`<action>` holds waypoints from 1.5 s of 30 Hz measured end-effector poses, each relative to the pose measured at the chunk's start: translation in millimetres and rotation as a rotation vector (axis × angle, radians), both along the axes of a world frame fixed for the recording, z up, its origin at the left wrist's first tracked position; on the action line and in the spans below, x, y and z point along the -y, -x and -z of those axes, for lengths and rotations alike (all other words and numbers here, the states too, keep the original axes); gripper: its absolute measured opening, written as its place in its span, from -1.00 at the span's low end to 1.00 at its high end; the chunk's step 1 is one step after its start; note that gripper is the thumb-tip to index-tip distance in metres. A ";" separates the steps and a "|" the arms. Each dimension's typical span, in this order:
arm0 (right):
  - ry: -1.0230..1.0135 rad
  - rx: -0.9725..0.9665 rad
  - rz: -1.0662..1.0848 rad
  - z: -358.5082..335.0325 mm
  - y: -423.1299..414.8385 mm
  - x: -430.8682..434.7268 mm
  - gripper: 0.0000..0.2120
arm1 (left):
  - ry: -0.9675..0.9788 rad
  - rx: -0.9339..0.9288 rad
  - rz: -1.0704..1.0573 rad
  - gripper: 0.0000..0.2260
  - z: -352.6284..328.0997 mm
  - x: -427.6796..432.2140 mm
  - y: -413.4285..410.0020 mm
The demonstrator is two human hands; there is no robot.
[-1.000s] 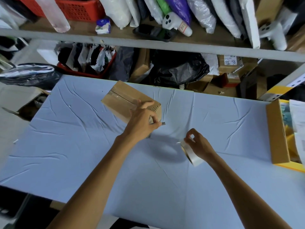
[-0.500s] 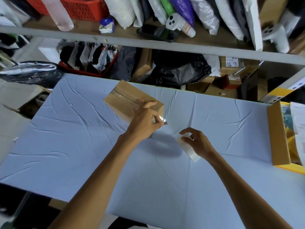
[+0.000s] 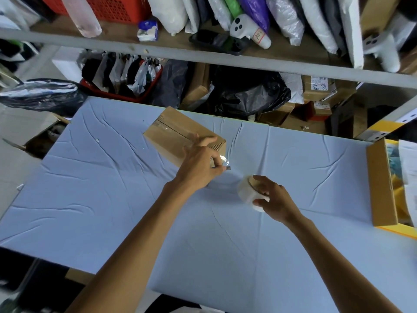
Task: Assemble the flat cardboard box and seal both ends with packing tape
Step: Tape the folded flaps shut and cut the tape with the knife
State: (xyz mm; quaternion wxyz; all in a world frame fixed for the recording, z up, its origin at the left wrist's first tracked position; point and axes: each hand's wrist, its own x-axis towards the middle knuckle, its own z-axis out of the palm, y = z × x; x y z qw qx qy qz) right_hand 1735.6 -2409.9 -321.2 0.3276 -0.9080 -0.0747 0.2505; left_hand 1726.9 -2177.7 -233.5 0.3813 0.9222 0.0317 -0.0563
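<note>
Cardboard box (image 3: 176, 136), where is it lying?

On the blue cloth (image 3: 112, 188) of the table, towards twelve o'clock from the person, folded up into shape and turned at a slant. A strip of clear tape (image 3: 168, 128) runs along its top seam.

And the left hand (image 3: 198, 170)?

At the box's four o'clock corner. The thumb reaches out over the top face, and the curled fingers pinch a glinting tape scrap (image 3: 223, 159) by that corner. A small dark tip pokes out under the fingers; I cannot tell what it is.

What about the right hand (image 3: 274, 199)?

At four o'clock from the box and apart from it, gripping the tape roll (image 3: 247, 192): fingers over the top rim, thumb under the near side. The roll is tilted, and whether it touches the cloth I cannot tell.

Anything else nearby?

An open carton (image 3: 381, 184) at three o'clock on the table's edge, and a crowded shelf (image 3: 203, 57) beyond at twelve.
</note>
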 end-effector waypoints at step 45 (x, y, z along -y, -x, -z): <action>-0.495 -0.045 0.392 -16.0 -31.7 -72.2 -0.79 | 0.074 -0.282 -0.095 -0.91 151.4 -22.5 73.9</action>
